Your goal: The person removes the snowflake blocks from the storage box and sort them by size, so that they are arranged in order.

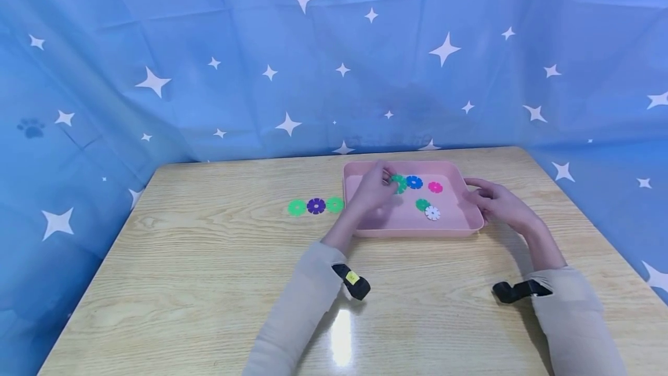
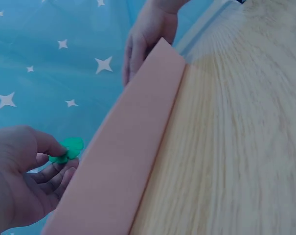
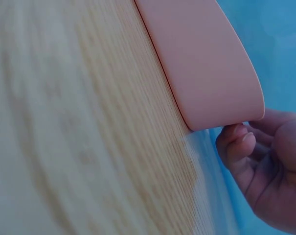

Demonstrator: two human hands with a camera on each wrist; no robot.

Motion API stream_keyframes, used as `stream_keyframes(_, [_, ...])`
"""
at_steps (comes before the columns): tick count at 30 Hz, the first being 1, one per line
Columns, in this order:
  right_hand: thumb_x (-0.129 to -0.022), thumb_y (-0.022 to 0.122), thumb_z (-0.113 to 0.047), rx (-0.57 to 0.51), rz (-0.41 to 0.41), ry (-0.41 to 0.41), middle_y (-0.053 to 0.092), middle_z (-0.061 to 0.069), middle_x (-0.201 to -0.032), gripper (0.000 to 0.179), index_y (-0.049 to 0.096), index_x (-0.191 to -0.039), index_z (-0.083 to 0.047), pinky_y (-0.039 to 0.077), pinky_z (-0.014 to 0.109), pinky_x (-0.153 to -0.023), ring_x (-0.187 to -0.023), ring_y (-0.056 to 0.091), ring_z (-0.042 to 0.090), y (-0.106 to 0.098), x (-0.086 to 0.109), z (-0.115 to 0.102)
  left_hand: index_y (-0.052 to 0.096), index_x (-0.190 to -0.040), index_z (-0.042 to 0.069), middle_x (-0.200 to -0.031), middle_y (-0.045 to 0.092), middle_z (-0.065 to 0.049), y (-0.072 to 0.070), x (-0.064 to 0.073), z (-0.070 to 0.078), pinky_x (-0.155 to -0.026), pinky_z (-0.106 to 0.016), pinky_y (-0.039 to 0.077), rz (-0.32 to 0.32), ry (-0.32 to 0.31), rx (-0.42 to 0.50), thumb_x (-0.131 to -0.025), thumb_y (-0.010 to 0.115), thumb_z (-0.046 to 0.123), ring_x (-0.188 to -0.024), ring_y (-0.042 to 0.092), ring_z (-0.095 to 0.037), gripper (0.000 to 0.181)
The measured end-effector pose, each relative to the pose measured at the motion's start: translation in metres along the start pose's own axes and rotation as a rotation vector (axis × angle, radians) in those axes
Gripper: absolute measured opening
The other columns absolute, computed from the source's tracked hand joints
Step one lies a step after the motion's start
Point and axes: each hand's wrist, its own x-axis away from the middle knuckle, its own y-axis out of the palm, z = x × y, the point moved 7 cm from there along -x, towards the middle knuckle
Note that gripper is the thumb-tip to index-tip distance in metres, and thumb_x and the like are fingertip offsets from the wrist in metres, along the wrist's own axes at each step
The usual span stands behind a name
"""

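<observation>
Over the pink tray (image 1: 412, 232), my left hand (image 1: 373, 188) pinches a green snowflake disc (image 1: 400, 184) between thumb and fingers. The same green disc (image 2: 72, 147) shows at the fingertips in the left wrist view, behind the tray wall (image 2: 123, 147). My right hand (image 1: 503, 205) holds the tray at its right side, thumb at the rim and fingers against the outer wall, close to the corner (image 3: 253, 110). Inside the tray lie a blue disc (image 1: 414, 182), a pink disc (image 1: 435, 187), another green disc (image 1: 421, 205) and a white disc (image 1: 432, 213) that overlaps it.
Left of the tray, a light green disc (image 1: 297, 208), a purple disc (image 1: 316, 206) and another light green disc (image 1: 334, 205) lie in a row on the wooden table (image 1: 209, 283). A blue star-patterned curtain (image 1: 235, 62) hangs behind the table's far edge.
</observation>
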Motion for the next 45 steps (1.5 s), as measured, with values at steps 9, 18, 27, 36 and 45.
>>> stream_keyframes(9, [-0.107,0.052,-0.034,0.001,0.008,0.006,0.053,0.014,-0.083,0.064,0.028,-0.157,-0.002,0.05,0.034,-0.058,-0.06,0.054,0.021,0.0,0.001,0.0,0.054,-0.124,0.001,-0.11,0.057,-0.007,-0.031,0.013,-0.001,-0.087,-0.026,0.052,0.016,0.021,0.05,-0.099,0.062,0.006,-0.102,0.058,-0.019,0.027])
stream_keyframes(18, [-0.107,0.052,-0.031,-0.004,0.009,-0.01,0.054,0.014,-0.084,0.063,0.028,-0.156,0.0,0.05,0.033,-0.058,-0.06,0.054,0.021,0.0,0.001,-0.003,0.053,-0.122,0.004,-0.11,0.057,-0.009,-0.069,0.025,-0.006,-0.084,-0.028,0.052,0.052,0.037,0.03,-0.098,0.062,0.005,-0.099,0.057,-0.022,0.026])
stream_keyframes(27, [-0.106,0.052,-0.034,0.018,0.007,0.007,0.052,0.014,-0.083,0.065,0.028,-0.157,-0.001,0.049,0.032,-0.059,-0.062,0.054,0.022,0.0,-0.001,-0.001,0.052,-0.12,0.002,-0.108,0.057,-0.012,-0.108,0.04,-0.027,-0.078,-0.036,0.057,0.106,0.016,0.047,-0.099,0.061,0.006,-0.092,0.061,-0.024,0.024])
stream_keyframes(36, [-0.107,0.052,-0.033,0.021,0.009,0.004,0.052,0.013,-0.082,0.064,0.027,-0.157,-0.001,0.049,0.033,-0.058,-0.062,0.054,0.022,-0.001,0.0,-0.002,0.051,-0.122,0.0,-0.11,0.058,-0.016,-0.142,0.055,-0.052,-0.083,-0.048,0.056,0.145,-0.029,0.064,-0.099,0.06,0.005,-0.086,0.063,-0.026,0.025])
stream_keyframes(45, [-0.107,0.051,-0.031,0.021,0.007,-0.01,0.052,0.013,-0.081,0.063,0.027,-0.156,0.001,0.049,0.033,-0.057,-0.06,0.053,0.021,0.0,0.001,-0.004,0.048,-0.124,-0.001,-0.111,0.056,-0.018,-0.172,0.075,-0.071,-0.084,-0.047,0.056,0.15,-0.072,0.056,-0.101,0.058,0.004,-0.089,0.064,-0.03,0.026])
